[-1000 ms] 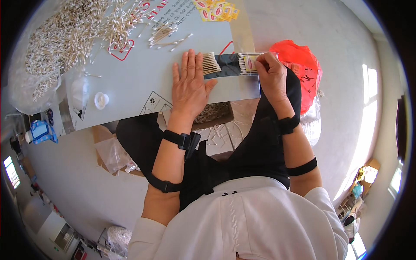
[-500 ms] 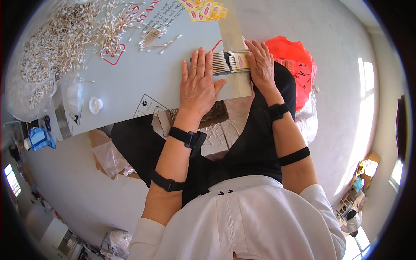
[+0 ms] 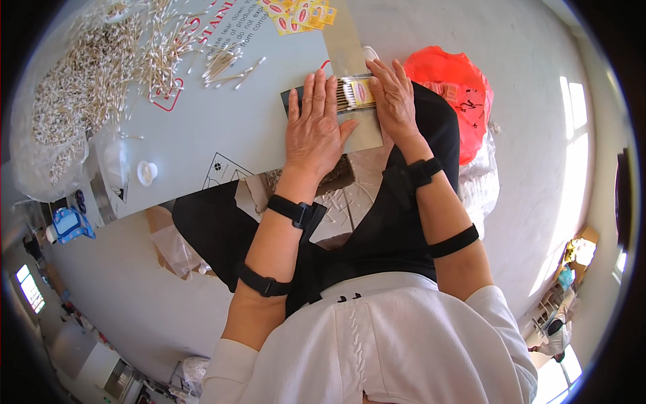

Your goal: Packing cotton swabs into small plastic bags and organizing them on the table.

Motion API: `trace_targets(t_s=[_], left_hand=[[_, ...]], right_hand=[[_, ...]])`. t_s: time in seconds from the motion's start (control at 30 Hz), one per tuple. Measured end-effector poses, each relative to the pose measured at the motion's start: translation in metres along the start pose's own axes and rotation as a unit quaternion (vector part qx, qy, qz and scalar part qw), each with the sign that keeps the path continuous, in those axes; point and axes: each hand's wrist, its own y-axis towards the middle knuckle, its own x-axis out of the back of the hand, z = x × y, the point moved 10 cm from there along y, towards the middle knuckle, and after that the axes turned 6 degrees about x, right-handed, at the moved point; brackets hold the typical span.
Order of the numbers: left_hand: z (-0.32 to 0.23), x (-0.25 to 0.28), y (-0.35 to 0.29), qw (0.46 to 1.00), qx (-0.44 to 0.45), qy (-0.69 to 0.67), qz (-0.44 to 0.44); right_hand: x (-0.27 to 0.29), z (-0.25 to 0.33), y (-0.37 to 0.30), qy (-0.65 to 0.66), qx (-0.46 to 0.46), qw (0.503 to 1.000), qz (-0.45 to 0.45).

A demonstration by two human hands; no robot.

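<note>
My left hand (image 3: 316, 131) lies flat with fingers stretched, its fingertips over the left part of a neat row of cotton swabs (image 3: 343, 94). My right hand (image 3: 397, 104) rests at the row's right end, fingers extended and also open. Between the hands, a small yellow-and-white card (image 3: 361, 91) lies on the swabs, whose white tips show beside it. The row sits on a dark strip (image 3: 288, 101) near the table's right edge; the strip sticks out left of my left hand. The hands cover both ends of the row.
A large heap of loose cotton swabs (image 3: 87, 74) in clear plastic fills the table's far left. Several yellow cards (image 3: 299, 15) lie at the far edge. A small white cup (image 3: 147, 172) stands near left. Right of the table is a red bag (image 3: 457, 81).
My left hand has slid right along the row, narrowing the gap to my right hand. More of the dark strip shows on its left, and fewer swabs show between the hands.
</note>
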Motion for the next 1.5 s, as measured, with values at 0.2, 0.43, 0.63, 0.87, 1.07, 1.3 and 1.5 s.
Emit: trace_targets(t_s=[0.2,0.43,0.63,0.87,1.07,1.3,1.5], left_hand=[[-0.007,-0.002,0.004,1.0,-0.013,-0.003,0.001],[0.026,0.022,0.006,0.906,0.044,-0.401,-0.132],[0.02,0.016,0.021,0.857,0.062,-0.49,-0.148],[0.017,0.011,0.021,0.81,0.097,-0.556,-0.159],[-0.009,-0.005,0.026,0.791,0.085,-0.587,-0.151],[-0.008,-0.003,0.025,0.79,0.091,-0.583,-0.167],[0.054,0.035,0.006,0.867,0.11,-0.424,-0.238]], right_hand=[[0.003,0.005,0.002,0.001,0.017,1.0,-0.013],[0.008,-0.074,-0.03,0.515,-0.305,0.759,-0.255],[-0.034,-0.037,-0.013,0.73,-0.303,0.589,-0.169],[-0.036,-0.032,-0.011,0.729,-0.295,0.588,-0.189],[-0.034,-0.032,-0.013,0.721,-0.286,0.596,-0.207],[-0.036,-0.026,-0.012,0.729,-0.274,0.596,-0.196],[0.02,-0.07,-0.026,0.537,-0.247,0.745,-0.31]])
